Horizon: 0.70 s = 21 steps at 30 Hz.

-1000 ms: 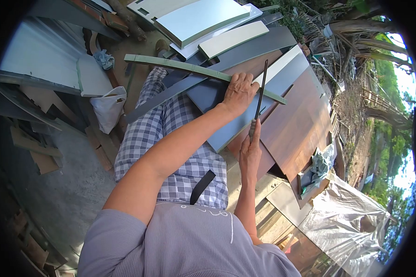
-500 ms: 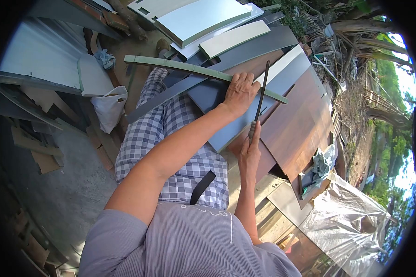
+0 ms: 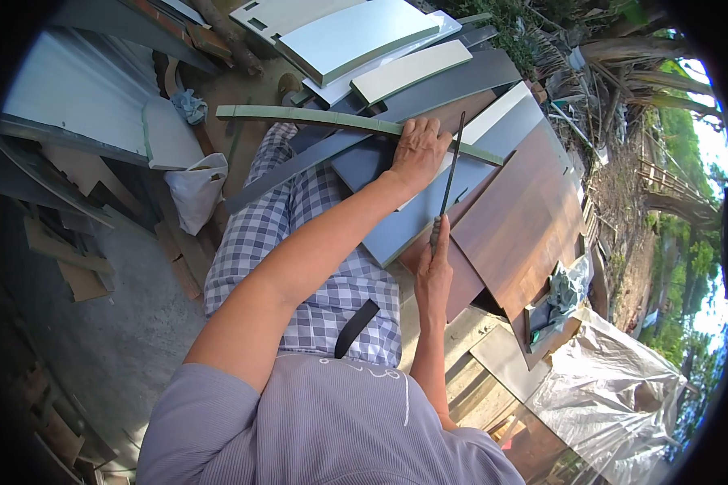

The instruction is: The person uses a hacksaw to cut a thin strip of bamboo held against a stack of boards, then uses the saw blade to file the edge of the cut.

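Note:
My left hand [image 3: 421, 152] is closed over a long, narrow, slightly curved greenish strip [image 3: 315, 118], pressing it down across the stacked boards. My right hand [image 3: 434, 271] is wrapped round the handle of a long, thin dark tool [image 3: 451, 168], its index finger stretched along the grip. The tool's narrow shaft points away from me and crosses the strip just right of my left hand; I cannot tell whether it is a file or a blade. Below both hands lies a blue-grey board [image 3: 416, 222].
A brown wood-grain panel [image 3: 522, 230] lies to the right, with crumpled plastic [image 3: 569, 287] near its edge. Pale cut panels [image 3: 356, 36] are piled ahead. A white bag [image 3: 196, 194] stands left of my checked trousers. Silvery sheeting [image 3: 615, 380] spreads at lower right.
The dark tool and my right hand have shifted slightly back toward me and to the left. My left hand still presses the strip, which has barely moved.

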Each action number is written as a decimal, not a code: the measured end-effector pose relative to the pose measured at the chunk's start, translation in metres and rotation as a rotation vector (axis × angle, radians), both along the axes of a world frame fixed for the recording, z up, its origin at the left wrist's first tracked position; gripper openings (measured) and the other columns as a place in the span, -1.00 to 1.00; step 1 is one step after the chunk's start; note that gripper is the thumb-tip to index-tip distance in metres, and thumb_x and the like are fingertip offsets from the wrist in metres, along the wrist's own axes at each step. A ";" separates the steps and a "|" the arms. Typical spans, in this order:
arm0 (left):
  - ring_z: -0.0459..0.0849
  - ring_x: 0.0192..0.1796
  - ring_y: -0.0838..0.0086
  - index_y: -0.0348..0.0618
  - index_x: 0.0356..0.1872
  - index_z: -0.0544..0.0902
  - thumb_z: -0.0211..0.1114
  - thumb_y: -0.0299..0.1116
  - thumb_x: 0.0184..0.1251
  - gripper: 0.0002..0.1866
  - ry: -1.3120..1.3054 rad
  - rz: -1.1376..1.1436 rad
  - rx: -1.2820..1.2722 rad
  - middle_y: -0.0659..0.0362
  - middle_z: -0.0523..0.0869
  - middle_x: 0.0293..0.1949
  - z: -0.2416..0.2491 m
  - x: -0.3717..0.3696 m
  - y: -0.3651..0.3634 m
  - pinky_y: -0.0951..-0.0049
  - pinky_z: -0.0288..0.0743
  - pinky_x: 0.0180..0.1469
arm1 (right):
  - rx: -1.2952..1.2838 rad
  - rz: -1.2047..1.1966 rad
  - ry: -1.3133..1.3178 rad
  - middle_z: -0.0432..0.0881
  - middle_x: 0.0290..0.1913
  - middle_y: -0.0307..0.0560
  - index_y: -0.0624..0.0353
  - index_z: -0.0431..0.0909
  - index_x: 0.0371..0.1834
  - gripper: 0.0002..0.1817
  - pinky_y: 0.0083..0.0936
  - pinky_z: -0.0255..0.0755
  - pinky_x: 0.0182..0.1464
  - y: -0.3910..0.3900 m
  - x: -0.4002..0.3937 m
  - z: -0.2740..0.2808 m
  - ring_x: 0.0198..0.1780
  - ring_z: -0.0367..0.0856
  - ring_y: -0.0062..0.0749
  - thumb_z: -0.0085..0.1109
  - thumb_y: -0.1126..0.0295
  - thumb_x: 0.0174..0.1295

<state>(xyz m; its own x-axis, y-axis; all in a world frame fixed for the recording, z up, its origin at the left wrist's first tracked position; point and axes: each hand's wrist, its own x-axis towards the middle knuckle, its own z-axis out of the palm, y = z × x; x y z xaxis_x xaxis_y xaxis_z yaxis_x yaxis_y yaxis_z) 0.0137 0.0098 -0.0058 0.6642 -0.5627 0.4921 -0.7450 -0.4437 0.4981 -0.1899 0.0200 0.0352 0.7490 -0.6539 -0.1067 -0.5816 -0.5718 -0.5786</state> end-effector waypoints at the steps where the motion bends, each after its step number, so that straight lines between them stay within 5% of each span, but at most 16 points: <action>1: 0.50 -0.04 0.30 -0.10 -0.25 0.64 0.13 -0.47 0.23 -0.86 0.001 -0.004 0.006 0.12 0.51 -0.24 0.001 0.000 0.001 0.29 0.30 0.04 | 0.002 -0.001 -0.006 0.66 -0.12 0.30 -0.21 -0.03 0.55 -0.37 -0.15 0.45 -0.19 -0.007 -0.005 -0.004 -0.21 0.69 0.12 -0.16 0.43 0.45; 3: 0.50 -0.04 0.30 -0.10 -0.24 0.64 0.14 -0.47 0.23 -0.86 0.002 -0.017 0.009 0.12 0.52 -0.23 0.002 -0.001 0.001 0.29 0.30 0.05 | 0.081 -0.026 -0.006 0.51 -0.47 -0.12 -0.30 -0.06 0.57 -0.35 -0.44 0.38 -0.47 -0.021 -0.013 -0.010 -0.58 0.42 -0.47 -0.15 0.39 0.46; 6: 0.50 -0.03 0.29 -0.11 -0.22 0.64 0.15 -0.47 0.23 -0.85 0.011 -0.021 0.034 0.12 0.52 -0.22 0.001 -0.002 0.001 0.28 0.29 0.05 | 0.189 -0.104 -0.010 0.42 -0.51 -0.21 -0.32 -0.07 0.58 -0.36 -0.55 0.32 -0.54 -0.023 -0.015 -0.007 -0.58 0.34 -0.60 -0.17 0.36 0.47; 13: 0.49 -0.03 0.30 -0.09 -0.22 0.64 0.18 -0.45 0.21 -0.85 -0.016 -0.071 0.006 0.13 0.51 -0.23 -0.001 -0.002 0.007 0.29 0.29 0.04 | 0.210 -0.182 -0.012 0.44 -0.53 -0.17 -0.21 -0.09 0.58 -0.38 -0.50 0.33 -0.58 -0.002 -0.005 0.004 -0.60 0.40 -0.53 -0.18 0.32 0.48; 21: 0.49 -0.06 0.31 -0.09 -0.27 0.62 0.24 -0.43 0.16 -0.89 -0.001 -0.063 0.010 0.15 0.50 -0.25 0.000 -0.004 0.006 0.28 0.29 0.02 | 0.201 -0.188 0.081 0.43 -0.58 -0.20 0.05 0.20 0.27 -0.63 -0.48 0.33 -0.61 0.001 -0.013 0.001 -0.64 0.42 -0.51 -0.16 0.18 0.51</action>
<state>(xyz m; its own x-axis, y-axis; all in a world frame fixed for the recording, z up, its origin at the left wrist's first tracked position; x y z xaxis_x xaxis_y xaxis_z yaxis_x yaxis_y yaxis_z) 0.0101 0.0159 -0.0062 0.6266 -0.6085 0.4869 -0.7722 -0.4005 0.4933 -0.2034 0.0211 0.0360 0.6005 -0.7401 -0.3026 -0.7156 -0.3285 -0.6165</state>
